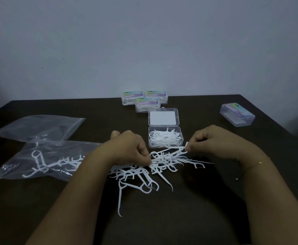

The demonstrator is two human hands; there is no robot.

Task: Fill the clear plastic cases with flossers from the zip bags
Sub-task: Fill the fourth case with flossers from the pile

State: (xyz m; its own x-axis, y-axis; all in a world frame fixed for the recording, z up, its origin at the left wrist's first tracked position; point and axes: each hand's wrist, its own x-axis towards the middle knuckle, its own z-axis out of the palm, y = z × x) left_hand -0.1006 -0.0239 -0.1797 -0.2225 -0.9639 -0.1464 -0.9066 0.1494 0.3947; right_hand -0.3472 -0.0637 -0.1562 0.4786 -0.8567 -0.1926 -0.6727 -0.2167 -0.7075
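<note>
Head view is showing a loose pile of white flossers point(144, 170) lying on the dark table point(215, 200), just near of the open clear case point(165, 138), which is already holding a layer of flossers while its lid point(163, 116) is lying flat on the far side. Keeping the pile right beside the case is probably making each transfer short. The left hand point(128, 149) is curling its fingers down into the heap, pinching a few flossers at the fingertips, while the right hand point(213, 140) is pinching one end of a small bunch between thumb and fingers, seemingly lining them up so they are going in flat. To the left, a zip bag with flossers point(43, 161) is lying partly under the left forearm, with an emptier-looking zip bag point(38, 128) just beyond it. Three closed, filled cases point(144, 99) are sitting at the far edge, and one more closed case point(237, 114) is waiting far right, its contents being hard to tell
</note>
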